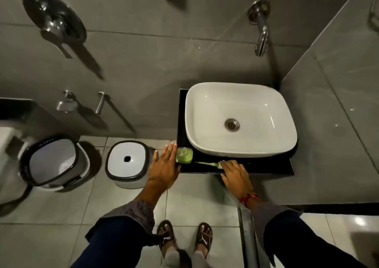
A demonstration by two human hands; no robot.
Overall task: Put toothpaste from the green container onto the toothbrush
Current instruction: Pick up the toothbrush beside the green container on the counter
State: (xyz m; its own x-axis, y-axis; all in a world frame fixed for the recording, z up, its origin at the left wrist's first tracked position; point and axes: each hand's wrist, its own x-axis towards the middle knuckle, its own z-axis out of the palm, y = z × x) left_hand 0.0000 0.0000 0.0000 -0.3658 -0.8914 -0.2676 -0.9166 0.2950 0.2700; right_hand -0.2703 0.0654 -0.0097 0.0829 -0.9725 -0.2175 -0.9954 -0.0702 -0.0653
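A small green container (pixel 184 155) with a clear pump top stands on the front left corner of the black counter (pixel 256 168). My left hand (pixel 164 166) is flat and open just left of it, fingertips almost at its side. A pale green toothbrush (pixel 206 163) lies along the counter's front edge. My right hand (pixel 235 174) rests on the toothbrush's right end with fingers spread, covering that end; no grip shows.
A white basin (pixel 205 112) with a metal drain sits on the counter, under a wall tap (pixel 261 40). On the tiled floor to the left stand a white stool (pixel 127 163) and a bucket (pixel 53 161). A grey wall closes the right side.
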